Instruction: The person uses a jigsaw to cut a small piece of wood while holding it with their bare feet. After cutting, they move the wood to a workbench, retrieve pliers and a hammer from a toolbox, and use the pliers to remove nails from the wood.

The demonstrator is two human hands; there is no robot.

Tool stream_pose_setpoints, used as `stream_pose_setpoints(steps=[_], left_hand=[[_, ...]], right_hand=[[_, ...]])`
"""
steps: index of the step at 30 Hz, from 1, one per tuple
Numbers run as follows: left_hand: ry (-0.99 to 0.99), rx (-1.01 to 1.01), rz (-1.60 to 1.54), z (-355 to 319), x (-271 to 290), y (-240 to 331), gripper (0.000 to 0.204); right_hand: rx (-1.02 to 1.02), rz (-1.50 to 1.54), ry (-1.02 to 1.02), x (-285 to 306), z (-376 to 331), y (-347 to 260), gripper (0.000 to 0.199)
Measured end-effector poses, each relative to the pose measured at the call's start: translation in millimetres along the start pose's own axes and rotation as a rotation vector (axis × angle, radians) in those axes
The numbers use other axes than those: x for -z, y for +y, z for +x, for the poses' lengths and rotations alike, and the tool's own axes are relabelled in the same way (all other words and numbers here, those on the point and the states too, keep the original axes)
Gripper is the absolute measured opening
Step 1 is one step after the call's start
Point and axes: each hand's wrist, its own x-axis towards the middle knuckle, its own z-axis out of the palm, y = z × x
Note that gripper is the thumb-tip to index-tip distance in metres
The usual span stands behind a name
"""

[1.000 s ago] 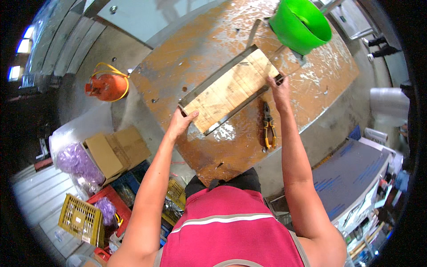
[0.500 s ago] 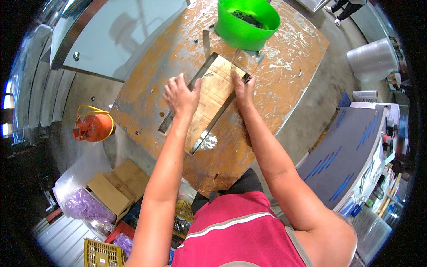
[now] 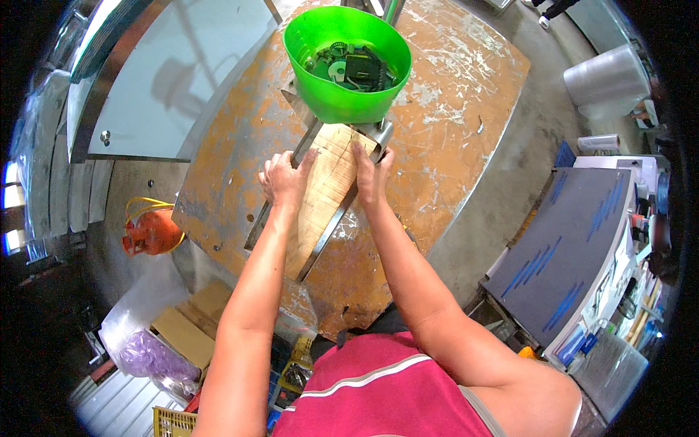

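Timber sits mid-table in your head view: a pale wooden board, long and flat, with visible grain and dark smudges, lying at a slant within a dark metal frame whose thin edges run along its long sides. Your left hand has its fingers curled over the left edge, thumb on the wood; your right hand grips the opposite edge likewise, near the far end. Just past that end stands a glossy green plastic bucket with dark parts inside; you cannot tell whether it touches the frame. Beneath, the brown tabletop is scuffed and flecked with white. Around you are a rounded orange cylinder with a yellow hose, a cardboard box, crinkled purple plastic and a grey panel streaked with blue
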Motion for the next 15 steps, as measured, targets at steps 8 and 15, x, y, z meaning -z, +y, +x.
stream_pose_setpoints(steps=[8,15], left_hand=[[-0.070,0.033,0.048,-0.1,11.8,7.5,0.089],[0.244,-0.110,0.023,-11.8,29.2,42.7,0.037]], right_hand=[[0.092,-0.027,-0.035,5.3,4.6,-5.3,0.070],[0.105,-0.303,-0.201,76.2,-41.8,-39.3,0.085]])
